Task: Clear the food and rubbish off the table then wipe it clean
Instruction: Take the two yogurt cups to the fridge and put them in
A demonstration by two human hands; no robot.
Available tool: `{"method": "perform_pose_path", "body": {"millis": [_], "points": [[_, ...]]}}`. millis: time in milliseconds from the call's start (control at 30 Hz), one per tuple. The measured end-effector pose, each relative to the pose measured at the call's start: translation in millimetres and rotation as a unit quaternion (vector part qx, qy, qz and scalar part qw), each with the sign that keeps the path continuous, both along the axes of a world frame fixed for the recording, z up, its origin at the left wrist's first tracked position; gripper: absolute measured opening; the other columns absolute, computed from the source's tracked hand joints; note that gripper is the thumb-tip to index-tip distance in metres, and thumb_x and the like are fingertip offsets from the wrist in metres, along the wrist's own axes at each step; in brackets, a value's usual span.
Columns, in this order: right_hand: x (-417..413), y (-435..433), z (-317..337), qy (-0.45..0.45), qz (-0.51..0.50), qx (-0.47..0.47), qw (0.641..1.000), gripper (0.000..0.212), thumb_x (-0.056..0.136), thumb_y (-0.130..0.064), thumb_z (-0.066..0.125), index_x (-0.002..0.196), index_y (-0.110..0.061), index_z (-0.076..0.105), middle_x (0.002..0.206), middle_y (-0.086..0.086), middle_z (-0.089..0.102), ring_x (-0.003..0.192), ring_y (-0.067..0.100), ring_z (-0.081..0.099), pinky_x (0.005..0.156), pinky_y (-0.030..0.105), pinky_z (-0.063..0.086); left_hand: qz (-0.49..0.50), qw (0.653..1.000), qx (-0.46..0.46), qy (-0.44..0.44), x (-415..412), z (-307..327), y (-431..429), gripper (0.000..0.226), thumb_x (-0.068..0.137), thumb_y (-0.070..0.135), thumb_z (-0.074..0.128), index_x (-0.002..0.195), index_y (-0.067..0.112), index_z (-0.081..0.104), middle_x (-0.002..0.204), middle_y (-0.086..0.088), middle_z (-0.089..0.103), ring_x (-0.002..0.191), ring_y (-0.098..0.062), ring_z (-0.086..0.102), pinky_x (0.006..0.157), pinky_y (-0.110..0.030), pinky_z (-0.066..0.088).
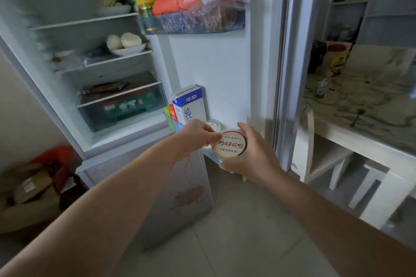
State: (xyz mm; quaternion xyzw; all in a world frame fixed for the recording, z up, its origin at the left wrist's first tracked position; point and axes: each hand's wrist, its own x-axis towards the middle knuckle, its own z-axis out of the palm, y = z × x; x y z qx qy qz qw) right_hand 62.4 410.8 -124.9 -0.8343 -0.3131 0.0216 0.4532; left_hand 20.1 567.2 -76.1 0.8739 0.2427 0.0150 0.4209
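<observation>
Holding a tub (229,146) above the lower door shelf (172,122) of the open fridge: right grip (255,153) curled round its side, left grip (198,135) pinching the rim, likely to steady it for seating. A second tub (213,125) and a carton (191,105) already stand there, narrowing the free slot. The worktop (371,101), at right, bears a cup (337,51), so clearing looks unfinished.
</observation>
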Motion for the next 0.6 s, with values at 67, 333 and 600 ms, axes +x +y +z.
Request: {"method": "perform_pose_path", "body": {"millis": [67, 333, 600], "points": [[2.5, -2.8, 1.9, 0.006, 0.009, 0.008, 1.0, 0.111, 0.054, -0.037, 0.086, 0.146, -0.025, 0.025, 0.14, -0.008, 0.043, 0.124, 0.01, 0.044, 0.095, 0.026, 0.04, 0.016, 1.0, 0.025, -0.009, 5.9, 3.7, 1.7, 0.018, 0.09, 0.028, 0.066, 0.087, 0.011, 0.069, 0.082, -0.002, 0.066, 0.072, -0.012, 0.056, 0.062, -0.021, 0.045], [23.4, -42.6, -5.4, -0.06, -0.096, 0.016, 0.993, 0.065, 0.076, -0.025, 0.072, 0.134, -0.024, 0.043, 0.131, -0.009, 0.051, 0.122, 0.01, 0.047, 0.095, 0.022, 0.035, 0.138, 0.982, 0.115, -0.05, 54.4, 12.0, 38.6, 0.027, 0.089, 0.027, 0.064, 0.095, 0.0, 0.07, 0.067, -0.003, 0.053, 0.067, -0.018, 0.048, 0.059, -0.027, 0.04], [24.5, -59.4, -11.6, -0.042, -0.133, -0.086, 0.986, 0.08, 0.082, -0.028, 0.067, 0.148, -0.018, 0.022, 0.15, -0.001, 0.031, 0.137, 0.018, 0.03, 0.108, 0.028, 0.026, 0.102, 0.975, 0.194, 0.029, 84.4, -28.1, 40.4, 0.022, 0.088, 0.026, 0.063, 0.091, 0.005, 0.058, 0.091, -0.013, 0.06, 0.095, -0.032, 0.061, 0.081, -0.036, 0.05]]}}
